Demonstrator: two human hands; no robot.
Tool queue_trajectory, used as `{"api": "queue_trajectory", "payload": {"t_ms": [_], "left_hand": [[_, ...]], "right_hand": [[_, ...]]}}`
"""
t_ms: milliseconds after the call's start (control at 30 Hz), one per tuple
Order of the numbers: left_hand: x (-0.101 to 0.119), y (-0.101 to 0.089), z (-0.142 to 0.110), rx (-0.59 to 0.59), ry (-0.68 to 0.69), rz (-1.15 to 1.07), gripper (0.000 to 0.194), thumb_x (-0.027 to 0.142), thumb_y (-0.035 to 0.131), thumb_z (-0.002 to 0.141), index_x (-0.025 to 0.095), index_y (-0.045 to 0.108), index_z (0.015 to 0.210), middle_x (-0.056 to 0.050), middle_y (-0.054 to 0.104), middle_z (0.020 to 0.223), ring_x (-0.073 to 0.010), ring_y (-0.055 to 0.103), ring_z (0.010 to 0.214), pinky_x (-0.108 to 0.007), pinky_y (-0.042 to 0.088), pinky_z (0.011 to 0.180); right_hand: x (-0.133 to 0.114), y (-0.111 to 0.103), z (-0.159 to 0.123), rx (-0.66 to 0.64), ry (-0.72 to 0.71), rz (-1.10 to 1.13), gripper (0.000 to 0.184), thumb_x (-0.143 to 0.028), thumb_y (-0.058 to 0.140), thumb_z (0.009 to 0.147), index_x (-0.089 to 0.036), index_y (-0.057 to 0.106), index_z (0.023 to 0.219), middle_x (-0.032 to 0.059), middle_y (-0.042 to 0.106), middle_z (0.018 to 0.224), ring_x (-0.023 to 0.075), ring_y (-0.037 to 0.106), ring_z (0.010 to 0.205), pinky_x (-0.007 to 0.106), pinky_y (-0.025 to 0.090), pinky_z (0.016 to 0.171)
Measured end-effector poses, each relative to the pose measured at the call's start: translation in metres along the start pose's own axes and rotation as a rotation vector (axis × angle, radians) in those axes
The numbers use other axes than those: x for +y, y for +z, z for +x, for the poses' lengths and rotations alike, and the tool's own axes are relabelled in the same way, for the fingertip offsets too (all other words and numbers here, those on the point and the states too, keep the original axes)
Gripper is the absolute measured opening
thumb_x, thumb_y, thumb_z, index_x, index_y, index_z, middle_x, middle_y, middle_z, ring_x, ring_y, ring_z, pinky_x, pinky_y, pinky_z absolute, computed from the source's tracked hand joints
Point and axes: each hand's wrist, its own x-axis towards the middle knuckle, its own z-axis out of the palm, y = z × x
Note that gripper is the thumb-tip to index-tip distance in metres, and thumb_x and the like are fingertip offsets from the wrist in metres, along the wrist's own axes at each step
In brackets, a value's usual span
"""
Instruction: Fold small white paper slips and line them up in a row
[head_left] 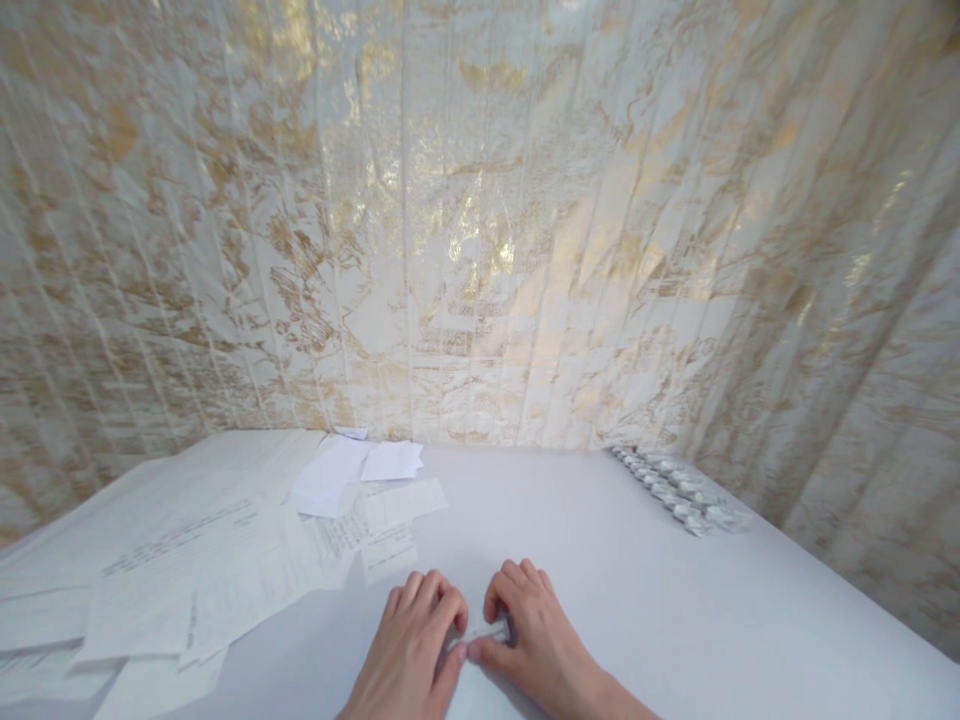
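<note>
White fills the surface (570,530), and at its near side a small pale piece (486,633) lies between the left hand (409,645) and the right hand (536,635). Both sets of fingers curl inward, the thumbs brought near each other at the piece's near edge; whether either set is clamped on it or only resting against it, I cannot tell (the knuckles and blur hide the contact).

The step in hand looks like close, two-handed handling of that piece, judging by the matching curled poses. From here, a next move calls for small, even finger pressure from both sides, with the piece low and steady so that it does not slip or skew.

Printed papers (255,570) overlap on the left; silvery packets (671,488) sit at the far right, before a gold-patterned curtain (480,300).
</note>
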Motion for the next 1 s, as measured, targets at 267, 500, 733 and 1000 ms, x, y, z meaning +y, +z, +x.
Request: {"api": "queue_trajectory", "payload": {"t_ms": [267,500,733,1000], "left_hand": [[-0.011,0.007,-0.004,0.068,0.099,-0.024,0.026,0.006,0.051,0.081,0.025,0.061,0.096,-0.002,0.058,0.099,-0.0242,0.051,0.094,-0.037,0.037,0.08],[-0.011,0.0,-0.005,0.038,0.178,0.052,0.022,0.007,0.061,0.082,0.025,0.064,0.095,-0.001,0.062,0.101,-0.0236,0.052,0.097,-0.036,0.037,0.082],[-0.013,0.004,0.0,0.066,0.328,0.249,0.013,0.011,0.067,0.088,0.024,0.067,0.091,0.002,0.067,0.092,-0.0211,0.055,0.089,-0.034,0.036,0.079],[-0.019,0.005,-0.002,0.126,0.39,0.312,0.014,0.009,0.059,0.093,0.022,0.065,0.091,0.001,0.066,0.088,-0.0209,0.055,0.084,-0.034,0.037,0.076]], "right_hand": [[0.011,-0.016,0.005,-0.133,-0.009,0.144,0.03,0.0,0.059,0.067,-0.02,0.064,0.089,0.0001,0.061,0.093,0.0201,0.055,0.098,0.037,0.033,0.1],[0.021,-0.015,0.002,-0.143,-0.055,0.23,0.034,0.001,0.056,0.065,-0.021,0.072,0.086,0.0029,0.06,0.098,0.0216,0.055,0.103,0.037,0.034,0.099],[0.014,-0.014,-0.002,-0.164,-0.132,0.21,0.037,0.002,0.062,0.066,-0.019,0.072,0.094,0.004,0.063,0.1,0.0205,0.057,0.103,0.03,0.039,0.095],[0.004,-0.005,-0.002,-0.143,-0.148,0.033,0.031,-0.001,0.063,0.073,-0.019,0.073,0.096,0.005,0.067,0.097,0.0207,0.06,0.097,0.025,0.044,0.085]]}}
